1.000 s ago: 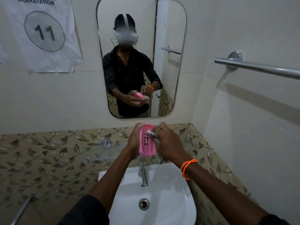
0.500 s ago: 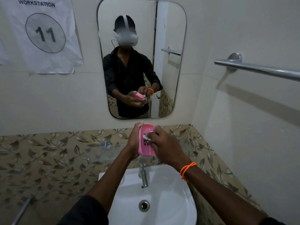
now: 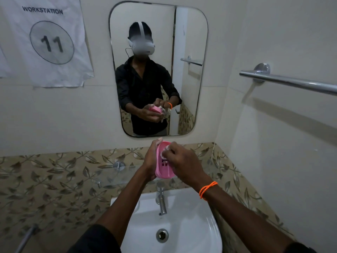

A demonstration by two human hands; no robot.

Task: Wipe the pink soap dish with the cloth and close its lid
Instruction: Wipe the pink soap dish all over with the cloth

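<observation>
I'm judging the dish [image 3: 163,164] could be slipping toward the sink [image 3: 184,225] below my hands if my rubbing outweighs a one-sided hold. My left hand [image 3: 151,159] is curling round the dish's back, holding it upright. My right hand [image 3: 184,161], just beside, is pinching the cloth [image 3: 163,153] against its slotted face.
</observation>
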